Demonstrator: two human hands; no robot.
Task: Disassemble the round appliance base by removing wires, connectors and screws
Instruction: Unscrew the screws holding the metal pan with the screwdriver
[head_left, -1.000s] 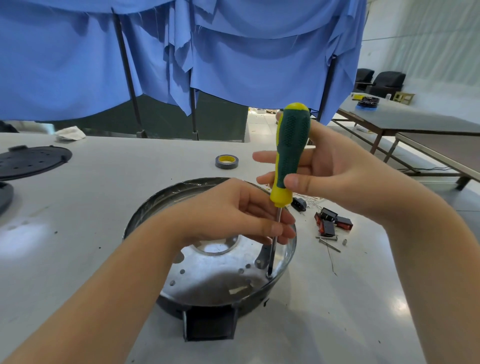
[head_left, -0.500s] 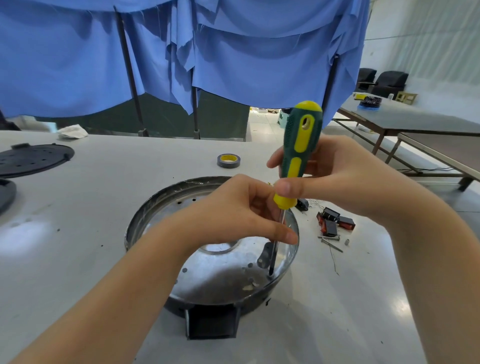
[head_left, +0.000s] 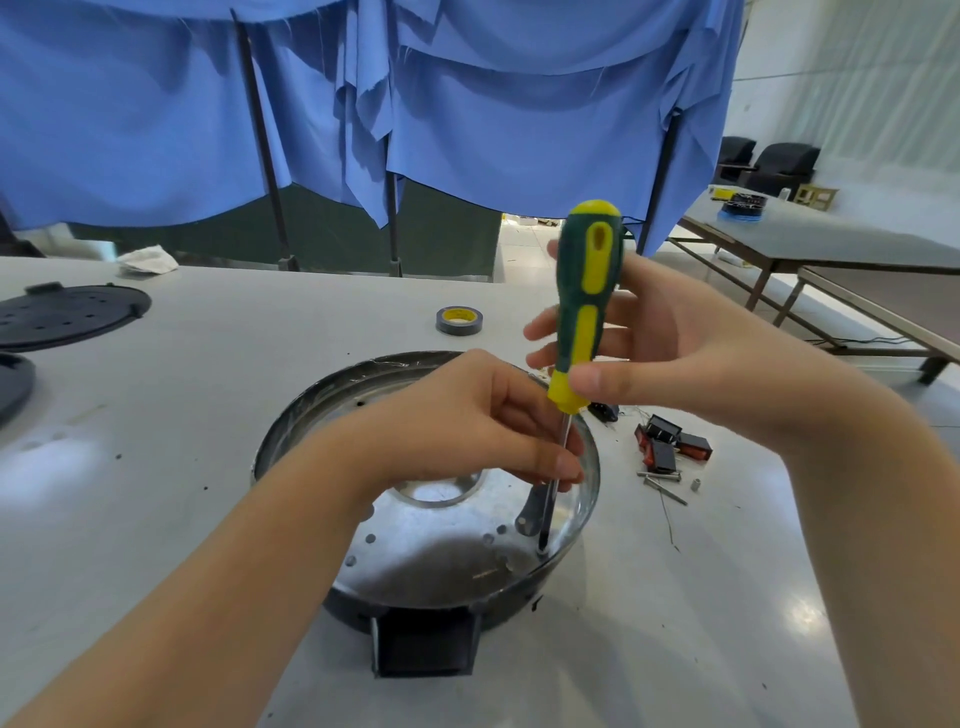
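The round appliance base (head_left: 322, 400), a shiny metal dish with a black outer wall and a black socket block at its front, sits on the white table. A green and yellow screwdriver (head_left: 584, 296) stands nearly upright, its tip on a screw near the dish's right inner edge. My right hand (head_left: 670, 353) grips the handle, thumb on the yellow collar. My left hand (head_left: 467, 421) reaches over the dish and pinches the metal shaft just below the handle.
Removed black and red connectors (head_left: 670, 441), loose screws and thin wires (head_left: 665, 486) lie right of the base. A tape roll (head_left: 458, 320) sits behind it. Black round plastic covers (head_left: 67, 312) lie far left. Blue cloth hangs at the table's back edge.
The screwdriver handle has turned in my right hand, showing different yellow faces, while its tip stays on the same screw. My left hand keeps steadying the shaft.
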